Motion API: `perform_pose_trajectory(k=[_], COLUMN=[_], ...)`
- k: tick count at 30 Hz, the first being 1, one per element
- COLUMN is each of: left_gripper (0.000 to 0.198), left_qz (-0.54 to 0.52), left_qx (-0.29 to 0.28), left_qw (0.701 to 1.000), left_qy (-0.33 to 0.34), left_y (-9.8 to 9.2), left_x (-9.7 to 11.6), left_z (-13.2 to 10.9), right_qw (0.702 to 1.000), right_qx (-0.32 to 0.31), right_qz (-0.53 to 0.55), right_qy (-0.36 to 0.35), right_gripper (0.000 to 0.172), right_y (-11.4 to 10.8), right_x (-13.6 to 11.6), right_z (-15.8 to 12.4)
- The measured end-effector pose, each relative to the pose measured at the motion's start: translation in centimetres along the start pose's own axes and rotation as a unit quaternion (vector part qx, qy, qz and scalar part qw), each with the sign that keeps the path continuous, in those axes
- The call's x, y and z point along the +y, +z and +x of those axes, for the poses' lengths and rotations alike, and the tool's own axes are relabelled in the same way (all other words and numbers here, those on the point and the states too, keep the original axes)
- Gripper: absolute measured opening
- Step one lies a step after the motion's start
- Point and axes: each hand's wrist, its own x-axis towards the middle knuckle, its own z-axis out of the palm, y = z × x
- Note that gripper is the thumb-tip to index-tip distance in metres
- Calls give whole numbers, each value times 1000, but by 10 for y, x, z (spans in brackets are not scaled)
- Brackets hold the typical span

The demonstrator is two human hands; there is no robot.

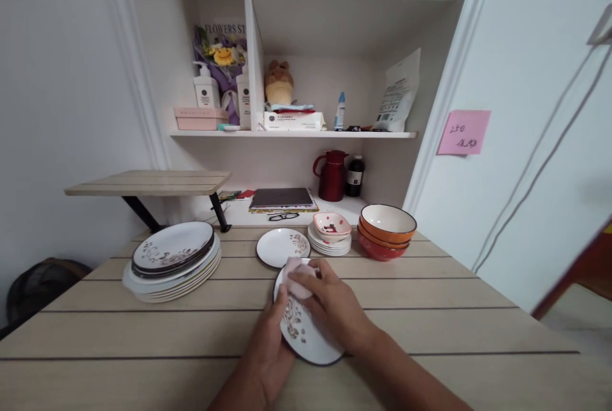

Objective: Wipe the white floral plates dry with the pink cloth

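Note:
My left hand (269, 350) grips the near left edge of a small white plate with a brown flower pattern (306, 334), holding it tilted above the wooden table (430, 322). My right hand (332, 306) presses a pale pink cloth (297, 274) against the plate's upper face, fingers closed on the cloth. A second small flowered plate (282, 246) lies flat on the table just beyond.
A stack of large dark-rimmed plates (173, 258) sits at the left. A pile of small white plates topped by a red-dotted dish (331, 232) and stacked orange bowls (386, 230) stand behind. Shelves hold a red jug (331, 175), a laptop (282, 197) and glasses (283, 216).

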Motion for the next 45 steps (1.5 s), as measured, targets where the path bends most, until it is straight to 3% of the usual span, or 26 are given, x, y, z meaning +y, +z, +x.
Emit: perform_pose_trajectory(k=[3, 7, 11, 14, 19, 24, 26, 29, 33, 36, 41, 45], left_gripper=[54, 55, 57, 57, 59, 59, 59, 61, 63, 62, 59, 60], left_qz=[22, 38, 45, 43, 31, 35, 45, 55, 50, 45, 29, 37], left_qx=[18, 40, 35, 24, 6, -1, -1, 7, 8, -6, -22, -20], left_qw=[1000, 998, 998, 998, 998, 999, 999, 998, 998, 998, 999, 999], left_qy=[4, -10, -26, -34, -58, -33, -23, -27, -34, -34, -32, -24], left_y=[3, 5, 0, -2, 1, 0, -2, -6, -8, -6, -2, -2], left_x=[1, 2, 3, 4, 6, 3, 2, 1, 2, 3, 4, 2], left_z=[-4, -6, -2, -2, -4, 2, 3, 2, 0, 0, 0, 1], right_qw=[995, 985, 973, 972, 992, 988, 981, 975, 977, 981, 997, 996], right_qx=[21, -52, -144, -166, -105, -14, -16, -70, -139, -166, -72, -32], right_qz=[-86, -146, -179, -160, -66, -133, -163, -179, -150, -97, -13, -60], right_qy=[52, 72, 10, -40, -14, 71, 105, 115, 51, 3, -6, 57], right_gripper=[43, 40, 29, 22, 26, 33, 41, 43, 38, 37, 48, 55], right_y=[-9, -34, -48, -42, -15, -6, -12, -26, -40, -35, -5, -2], right_x=[14, 28, 18, -2, -29, -13, 2, 20, 21, 7, -9, 5], right_z=[5, -3, -18, -23, -14, 4, 7, 2, -14, -20, -8, 2])
